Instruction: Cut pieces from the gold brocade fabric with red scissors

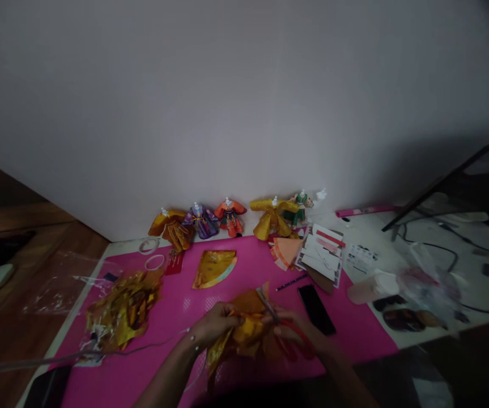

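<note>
Golden-orange fabric (250,328) is bunched over the pink mat (176,306) near its front edge. My left hand (216,323) pinches the fabric's left side between thumb and fingers. On the right, my right hand (293,328) is closed on red-handled scissors (285,324), whose blades point up and left at the fabric's upper right edge. Motion blur softens the fingers of this hand. Beyond both hands lies a flat golden fan-shaped piece (215,268).
Dressed doll figures (230,216) stand along the wall. A pile of golden scraps (127,311) lies left. Right of my hands are a black phone (316,309), papers (321,255) and a bottle (371,287). A cable (142,348) crosses the mat's left side.
</note>
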### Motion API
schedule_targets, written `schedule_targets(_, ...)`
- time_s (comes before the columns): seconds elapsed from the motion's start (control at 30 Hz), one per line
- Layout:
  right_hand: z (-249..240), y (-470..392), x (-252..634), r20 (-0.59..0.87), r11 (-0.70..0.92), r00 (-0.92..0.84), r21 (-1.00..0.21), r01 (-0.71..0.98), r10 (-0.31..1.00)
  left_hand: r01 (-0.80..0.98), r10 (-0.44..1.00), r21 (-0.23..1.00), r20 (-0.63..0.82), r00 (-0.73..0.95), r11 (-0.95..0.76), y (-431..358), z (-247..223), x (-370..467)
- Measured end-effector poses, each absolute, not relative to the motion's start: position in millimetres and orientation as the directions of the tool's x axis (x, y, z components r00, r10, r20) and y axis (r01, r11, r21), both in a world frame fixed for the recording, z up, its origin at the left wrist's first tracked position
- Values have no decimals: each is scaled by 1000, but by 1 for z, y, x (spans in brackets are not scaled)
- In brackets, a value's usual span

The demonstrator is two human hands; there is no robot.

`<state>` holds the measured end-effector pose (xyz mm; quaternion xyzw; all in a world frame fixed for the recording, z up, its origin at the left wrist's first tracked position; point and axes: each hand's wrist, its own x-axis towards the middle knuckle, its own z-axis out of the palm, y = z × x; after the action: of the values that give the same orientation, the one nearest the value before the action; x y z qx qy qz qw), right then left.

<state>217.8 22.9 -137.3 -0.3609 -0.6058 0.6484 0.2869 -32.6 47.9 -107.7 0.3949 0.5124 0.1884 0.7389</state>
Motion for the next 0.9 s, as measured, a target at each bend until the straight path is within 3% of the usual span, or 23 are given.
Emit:
schedule_targets(0.43,-98,32,204,4,65,-736,-996,53,677,205,614,780,-600,513,591,57,-82,-25)
schedule_targets(0.6,-98,32,197,-12,102,-720,-988,114,694,157,590,747,-620,517,646,58,-87,-28)
schedule_targets(0.9,-109,34,216,-149,-131,-607,-989,74,781,-31,460,561,-643,612,827,56,-118,-58)
